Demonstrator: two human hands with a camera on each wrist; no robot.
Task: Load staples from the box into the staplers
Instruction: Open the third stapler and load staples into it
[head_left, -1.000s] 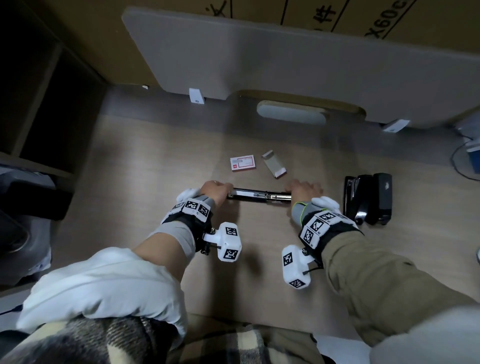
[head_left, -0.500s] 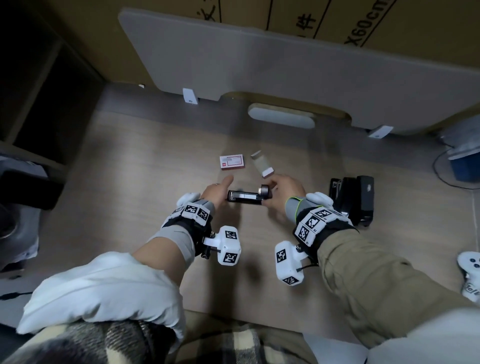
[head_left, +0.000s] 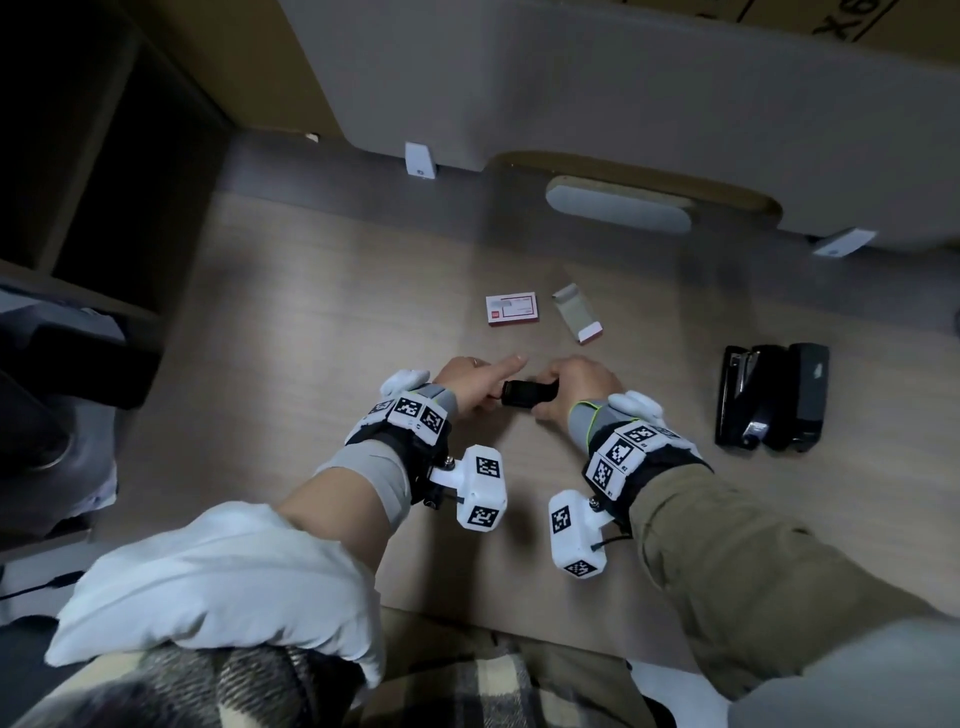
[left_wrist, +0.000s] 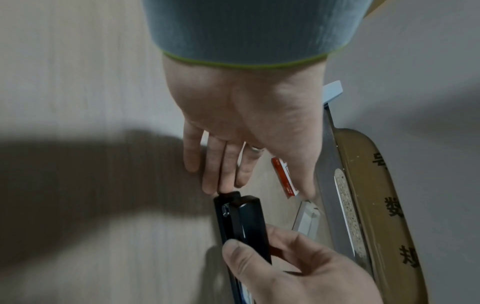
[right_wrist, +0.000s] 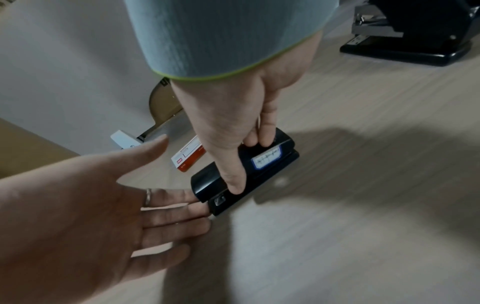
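A black stapler (head_left: 530, 393) lies folded closed on the wooden desk between my hands. My right hand (head_left: 569, 389) grips it from above, thumb on the near side and fingers on the far side (right_wrist: 259, 135). My left hand (head_left: 480, 382) is flat with straight fingers, whose tips touch the stapler's (left_wrist: 249, 222) left end. The red-and-white staple box (head_left: 513, 310) lies just beyond, with its grey opened part (head_left: 576, 314) to the right. Two more black staplers (head_left: 769, 397) stand side by side at the right.
A grey partition panel (head_left: 623, 88) runs along the back of the desk, with an oval cable-slot cover (head_left: 618, 210) and white clips (head_left: 420, 160). Dark shelving (head_left: 78, 182) borders the left side. Bare wood (head_left: 311, 322) lies left of my hands.
The stapler was spread out long and flat a second ago; it is now folded shut and shorter. My right hand swung its half over toward the left hand, so the hands are closer.
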